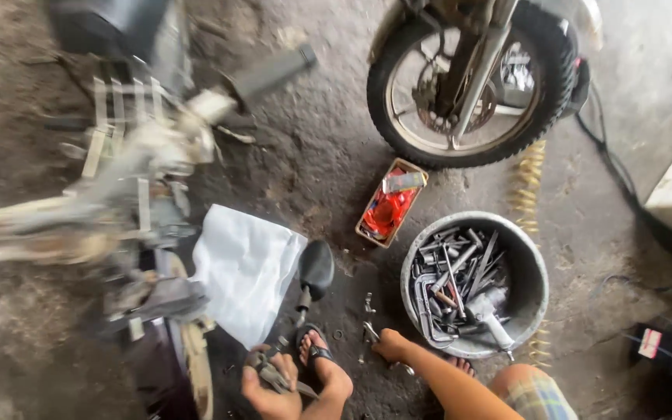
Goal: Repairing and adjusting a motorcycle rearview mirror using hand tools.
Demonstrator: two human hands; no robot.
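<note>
Dull grey metal tools [460, 280] fill a scuffed metal bucket [534, 268] on rough, gritty concrete floor [313, 155].

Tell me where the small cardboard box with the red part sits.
In the head view, the cardboard box lies on the floor right of centre, just below the motorcycle wheel and up-left of the tool bucket.

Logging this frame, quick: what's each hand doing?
Left hand: closed on a metal tool.
Right hand: down on small tools on the floor; grip cannot be told.

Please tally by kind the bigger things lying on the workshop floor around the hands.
Round tool tub: 1
Small red-filled box: 1
White plastic bag: 1
Black mirror: 1
Motorcycle wheel: 1
Total: 5
</note>
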